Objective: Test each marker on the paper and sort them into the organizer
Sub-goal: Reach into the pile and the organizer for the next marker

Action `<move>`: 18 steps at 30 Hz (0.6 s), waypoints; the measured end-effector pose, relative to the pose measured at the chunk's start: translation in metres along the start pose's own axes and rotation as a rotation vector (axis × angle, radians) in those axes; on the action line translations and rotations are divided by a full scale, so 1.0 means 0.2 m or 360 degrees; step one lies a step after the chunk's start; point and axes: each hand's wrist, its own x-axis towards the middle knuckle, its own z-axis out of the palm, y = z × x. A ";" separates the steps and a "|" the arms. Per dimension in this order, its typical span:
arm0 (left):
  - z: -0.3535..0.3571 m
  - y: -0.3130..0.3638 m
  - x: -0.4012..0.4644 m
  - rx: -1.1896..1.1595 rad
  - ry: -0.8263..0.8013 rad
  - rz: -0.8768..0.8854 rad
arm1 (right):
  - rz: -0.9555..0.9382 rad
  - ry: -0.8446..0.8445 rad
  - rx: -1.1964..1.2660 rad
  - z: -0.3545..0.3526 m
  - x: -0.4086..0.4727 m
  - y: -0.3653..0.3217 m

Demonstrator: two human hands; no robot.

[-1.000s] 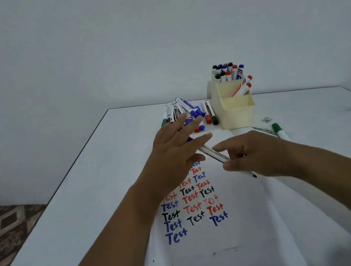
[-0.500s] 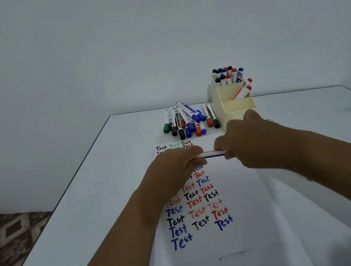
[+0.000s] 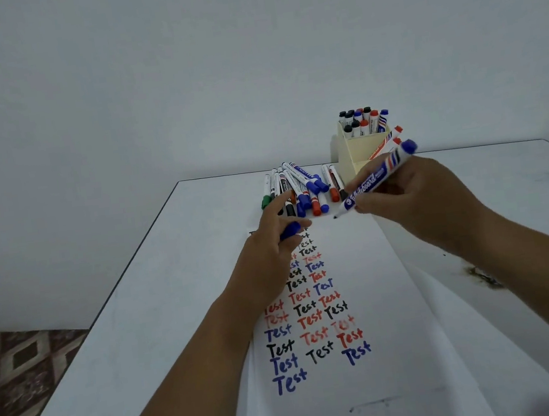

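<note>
**Marker testing: roughly halfway, by the look of it**

Going left to right: the left hand [image 3: 275,242] pinches a blue cap [image 3: 290,230] over the top of the paper [image 3: 364,300], which already carries rows of "Test" in blue, red and black. Behind it a pile of markers [image 3: 302,189] waits untested. The right hand [image 3: 417,200] grips an uncapped blue marker [image 3: 375,180], tip just above the paper. Far right, the organizer [image 3: 356,153] already holds a good bunch. So I'd guess about half remains.

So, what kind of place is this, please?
Probably a plain room at home or in an office: a white table against a bare wall, a patterned floor, and a marker organizer.
</note>
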 end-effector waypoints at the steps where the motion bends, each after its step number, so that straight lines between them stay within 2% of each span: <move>1: 0.00 0.00 0.00 -0.0013 0.0002 0.0018 | 0.0009 0.0048 0.0196 0.01 -0.01 -0.01; 3: 0.00 0.01 -0.01 -0.0029 0.0035 0.0049 | 0.0014 0.0125 0.0536 0.04 -0.03 -0.03; 5: 0.00 0.02 -0.01 -0.0028 0.0083 0.0055 | -0.0008 0.0148 0.0700 0.07 -0.04 -0.04; 18: -0.01 0.05 -0.02 -0.0036 0.0121 0.0162 | -0.0017 0.0137 0.0359 0.17 -0.01 -0.02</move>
